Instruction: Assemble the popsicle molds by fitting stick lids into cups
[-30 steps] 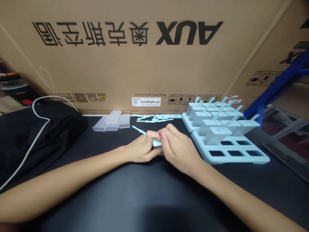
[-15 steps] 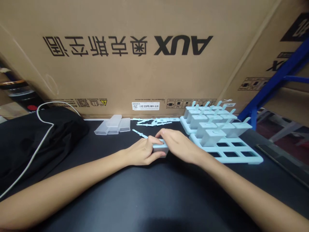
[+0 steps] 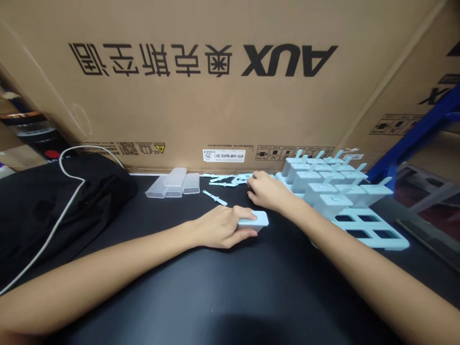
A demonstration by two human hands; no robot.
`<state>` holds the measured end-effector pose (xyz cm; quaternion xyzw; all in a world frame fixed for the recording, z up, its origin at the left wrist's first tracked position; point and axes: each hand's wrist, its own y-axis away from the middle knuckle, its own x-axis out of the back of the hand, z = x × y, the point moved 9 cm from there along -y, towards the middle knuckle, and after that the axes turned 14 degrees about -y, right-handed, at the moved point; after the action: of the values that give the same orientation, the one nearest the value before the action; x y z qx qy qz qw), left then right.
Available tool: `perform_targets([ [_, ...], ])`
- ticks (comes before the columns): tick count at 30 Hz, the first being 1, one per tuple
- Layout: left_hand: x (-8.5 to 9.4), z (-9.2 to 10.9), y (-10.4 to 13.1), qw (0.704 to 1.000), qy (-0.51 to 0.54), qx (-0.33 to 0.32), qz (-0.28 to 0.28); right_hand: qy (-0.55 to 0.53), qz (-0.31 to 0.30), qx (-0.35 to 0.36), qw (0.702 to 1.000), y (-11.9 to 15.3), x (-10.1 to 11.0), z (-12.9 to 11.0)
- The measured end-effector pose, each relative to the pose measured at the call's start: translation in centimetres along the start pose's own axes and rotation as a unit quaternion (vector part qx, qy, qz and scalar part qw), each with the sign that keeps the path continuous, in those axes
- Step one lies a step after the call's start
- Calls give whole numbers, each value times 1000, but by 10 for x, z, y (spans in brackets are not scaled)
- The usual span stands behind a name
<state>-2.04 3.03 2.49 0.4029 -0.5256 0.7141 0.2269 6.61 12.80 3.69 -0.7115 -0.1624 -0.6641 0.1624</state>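
My left hand [image 3: 224, 227] is closed around a popsicle mold [image 3: 264, 219], a translucent cup topped by a light blue lid. The mold lies just above the dark table, its lid facing up, with my fingers on the lid and my thumb along the near side. Farther back, my right hand [image 3: 269, 191] has its fingers curled down at the right end of a pile of light blue popsicle sticks [image 3: 224, 180]. Whatever is under its fingertips is hidden. One single stick [image 3: 214, 198] lies apart, nearer to my left hand.
Several clear mold cups [image 3: 174, 184] are stacked at the back left. On the right, a light blue rack [image 3: 388, 241] carries several filled molds with sticks upright. A large cardboard box [image 3: 201, 110] walls off the back. Black cloth [image 3: 72, 201] and a white cable [image 3: 61, 215] lie left.
My right hand has let go of the mold and moved back to the pile of sticks. My left hand still holds the mold, whose lid now shows. The camera view has shifted slightly.
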Motion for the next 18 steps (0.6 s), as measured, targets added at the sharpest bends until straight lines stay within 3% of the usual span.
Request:
perform_targets([
  [9, 4, 3, -8, 999, 1, 0, -54, 6, 1, -4, 1000, -9, -5, 8],
  [18, 5, -4, -7, 999, 24, 26, -28, -1, -6, 16, 1000, -17, -6, 6],
])
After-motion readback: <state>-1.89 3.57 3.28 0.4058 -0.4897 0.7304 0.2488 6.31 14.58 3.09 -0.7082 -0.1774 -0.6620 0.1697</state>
